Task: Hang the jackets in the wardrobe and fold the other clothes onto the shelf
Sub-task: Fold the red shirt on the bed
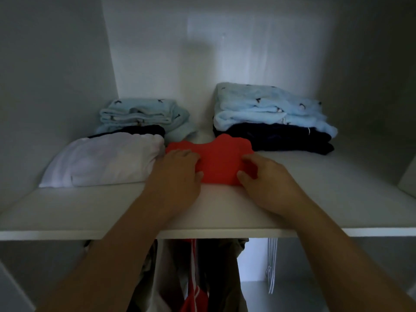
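Both hands are set on the red top (221, 158), as seen from the head camera: the left hand (177, 170) is laid over its left side with the thumb tucked against the front fold, and the right hand (267, 179) is curled round its right edge, fingers on top and thumb at the front, so the bundle is gripped from both sides. The red top is resting on the shelf (225, 212) near the front, between the white garment (105, 161), which it touches, and the navy garment (281, 138), to which it lies close. The step in hand is judged to be the seating of this bundle. It would best be slid straight back into the gap and pressed flat before release, so that the folds are not dragged open and the neighbours are not nudged. Its back edge is wavy, which suggests a soft, loose knit. The white garment looks smooth and thin. Two fluffy pale blue fleeces, the left one (144, 113) and the right one (270, 106), are stacked on dark cloth. Below the shelf, jackets (202, 278) are seen hanging, with spare hangers (272, 264) beside them.
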`<move>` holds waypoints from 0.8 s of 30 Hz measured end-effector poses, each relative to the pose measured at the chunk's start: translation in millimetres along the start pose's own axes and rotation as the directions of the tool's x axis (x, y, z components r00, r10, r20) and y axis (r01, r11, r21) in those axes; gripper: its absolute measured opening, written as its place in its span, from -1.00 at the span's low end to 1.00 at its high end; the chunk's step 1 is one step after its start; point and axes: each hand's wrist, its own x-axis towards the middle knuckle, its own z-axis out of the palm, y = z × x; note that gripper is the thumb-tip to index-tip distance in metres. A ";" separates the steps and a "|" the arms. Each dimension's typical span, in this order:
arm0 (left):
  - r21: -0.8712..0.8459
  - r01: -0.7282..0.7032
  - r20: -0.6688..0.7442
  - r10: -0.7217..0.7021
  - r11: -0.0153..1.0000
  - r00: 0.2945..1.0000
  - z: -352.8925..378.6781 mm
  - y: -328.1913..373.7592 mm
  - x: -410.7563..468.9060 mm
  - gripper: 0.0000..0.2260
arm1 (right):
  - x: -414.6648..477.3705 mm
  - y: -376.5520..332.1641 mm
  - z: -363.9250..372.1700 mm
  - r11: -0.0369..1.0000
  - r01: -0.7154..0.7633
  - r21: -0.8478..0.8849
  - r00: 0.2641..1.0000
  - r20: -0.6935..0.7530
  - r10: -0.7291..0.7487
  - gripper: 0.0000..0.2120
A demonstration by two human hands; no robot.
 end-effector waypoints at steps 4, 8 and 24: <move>-0.009 -0.006 -0.069 0.006 1.000 0.998 -5.3 13.1 -0.3 -0.67 | -7.2 6.7 -14.6 0.996 0.021 0.089 0.999 -0.047 -0.017 -0.64; -0.126 -0.049 -0.127 0.033 0.991 0.991 -6.7 34.9 -4.8 -0.70 | -18.6 12.7 -32.3 0.988 0.058 0.140 0.993 -0.109 -0.043 -0.72; -0.695 -0.493 -0.377 0.319 0.523 0.870 1.6 236.3 -39.0 -0.92 | -166.2 75.5 -147.1 0.963 -0.043 0.266 0.852 -0.493 0.175 -0.82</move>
